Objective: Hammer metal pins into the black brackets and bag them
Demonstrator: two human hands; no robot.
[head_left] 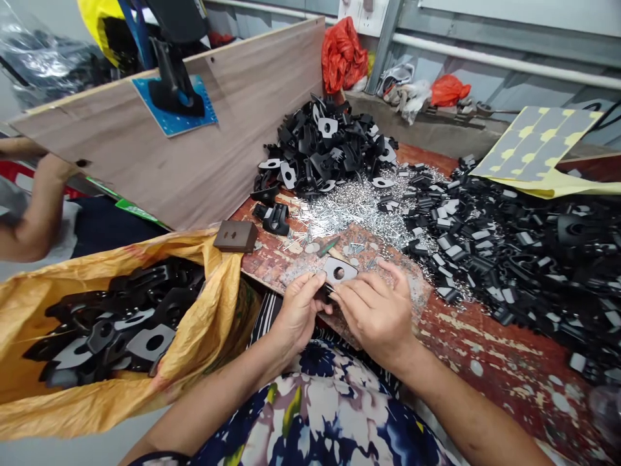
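Both hands meet at the near edge of the worn red table (485, 349). My left hand (298, 310) and my right hand (376, 310) pinch a flat grey plate with a round hole (339, 270) together with a small black part hidden between the fingertips. Just beyond the fingers lie a heap of small silver screws (354, 207) and a green-handled tool (328, 246). Black plastic clips are piled at the back (325, 145), and smaller black pieces spread to the right (509, 252).
A yellow sack (121, 395) at my left holds several black plates. A wooden board (208, 142) stands behind it, and a small brown block (236, 235) sits by it. Another person's arm (33, 213) is at the far left. Yellow-backed pad sheets (538, 145) lie at back right.
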